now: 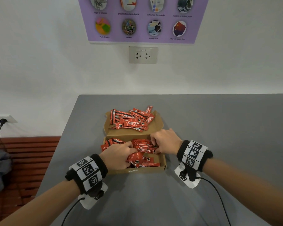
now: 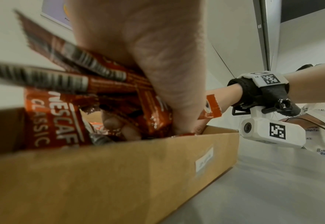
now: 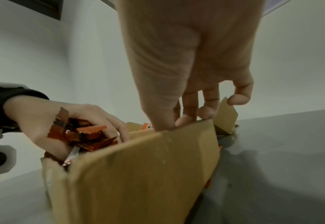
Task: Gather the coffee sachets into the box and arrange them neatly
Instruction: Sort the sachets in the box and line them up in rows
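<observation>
Table: a wide grey matte tabletop [image 1: 219, 128] lies beneath both hands and bears the whole job, pushed against a white wall.
Box: a shallow brown cardboard box [image 1: 162, 166] sits under the fingers of both hands, its hinged lid [image 1: 155, 128] laid flat just beyond them, so the tray is open for filling.
Loose pile: a heap of red foil coffee sachets [image 1: 131, 123] lies jumbled on that lid, beyond both hands, seemingly waiting to be brought in.
Packed row: red sachets stood on edge [image 1: 141, 143] line the tray between the two hands, judged to be the tidy part so far.
Left hand: the person's left hand [image 1: 119, 156] reaches into the tray's near left side, fingers [image 2: 123, 128] curled round a fanned bunch of red sachets [image 2: 104, 86], probably to square them before setting them down.
Right hand: the right hand [image 1: 166, 140] dips over the tray's right wall, fingertips [image 3: 184, 119] bent down at the row's end, apparently steadying it; whether it grips a sachet cannot be told.
</observation>
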`<action>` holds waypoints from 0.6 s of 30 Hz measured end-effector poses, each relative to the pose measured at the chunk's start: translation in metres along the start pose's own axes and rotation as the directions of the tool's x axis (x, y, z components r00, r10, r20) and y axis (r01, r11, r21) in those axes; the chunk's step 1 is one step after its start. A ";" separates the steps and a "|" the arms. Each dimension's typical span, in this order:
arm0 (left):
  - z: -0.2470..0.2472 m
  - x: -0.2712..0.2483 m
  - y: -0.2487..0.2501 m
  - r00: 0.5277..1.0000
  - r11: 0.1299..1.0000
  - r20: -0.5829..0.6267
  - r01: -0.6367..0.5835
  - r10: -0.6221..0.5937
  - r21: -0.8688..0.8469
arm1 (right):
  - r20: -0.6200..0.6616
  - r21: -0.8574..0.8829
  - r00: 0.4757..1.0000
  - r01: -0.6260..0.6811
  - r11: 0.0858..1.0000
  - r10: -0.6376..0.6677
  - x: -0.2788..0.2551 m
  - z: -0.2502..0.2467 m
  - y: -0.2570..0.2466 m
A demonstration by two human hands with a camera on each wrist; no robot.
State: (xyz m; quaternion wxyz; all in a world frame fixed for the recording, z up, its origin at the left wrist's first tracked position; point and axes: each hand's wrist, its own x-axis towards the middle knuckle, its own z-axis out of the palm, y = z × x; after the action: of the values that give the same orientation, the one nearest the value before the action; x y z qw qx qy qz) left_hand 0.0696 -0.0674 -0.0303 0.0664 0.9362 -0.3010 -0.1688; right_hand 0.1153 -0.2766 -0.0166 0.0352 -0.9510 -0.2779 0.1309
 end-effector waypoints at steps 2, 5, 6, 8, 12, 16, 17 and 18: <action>-0.001 -0.001 0.000 1.000 1.000 -0.005 -0.001 0.001 -0.006 | -0.011 -0.007 1.000 -0.003 1.000 0.003 -0.001 0.001 -0.001; -0.002 -0.001 0.000 1.000 1.000 -0.003 -0.004 0.004 -0.020 | -0.011 -0.014 1.000 -0.014 1.000 0.014 -0.001 0.001 -0.003; -0.002 -0.001 0.000 1.000 1.000 -0.004 -0.004 0.004 -0.023 | -0.013 -0.019 1.000 -0.015 1.000 0.015 -0.001 0.001 -0.003; -0.002 -0.001 0.000 1.000 1.000 -0.019 -0.005 0.004 -0.028 | -0.015 -0.026 1.000 -0.015 1.000 0.015 -0.001 0.000 -0.002; -0.006 -0.004 0.000 1.000 0.999 -0.026 0.003 -0.004 -0.038 | -0.001 -0.010 1.000 0.007 1.000 -0.008 -0.002 -0.001 -0.002; -0.013 -0.008 0.001 0.993 0.993 -0.101 0.045 -0.056 -0.109 | 0.030 0.182 0.998 0.041 0.982 -0.048 -0.007 -0.015 0.007; -0.015 -0.009 -0.001 0.986 0.982 -0.132 0.076 -0.100 -0.175 | -0.015 0.249 0.999 0.045 0.968 -0.042 -0.009 -0.020 0.010; -0.016 -0.008 -0.002 0.976 0.963 -0.161 0.103 -0.146 -0.249 | -0.086 0.297 0.996 0.058 0.953 -0.034 -0.011 -0.024 0.012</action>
State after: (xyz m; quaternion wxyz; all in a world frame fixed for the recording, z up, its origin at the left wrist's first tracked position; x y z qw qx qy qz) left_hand 0.0698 -0.0610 -0.0137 0.1944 0.9498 -0.2117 -0.1234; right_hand 0.1195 -0.2922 0.0076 0.1929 -0.9324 -0.2755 0.1323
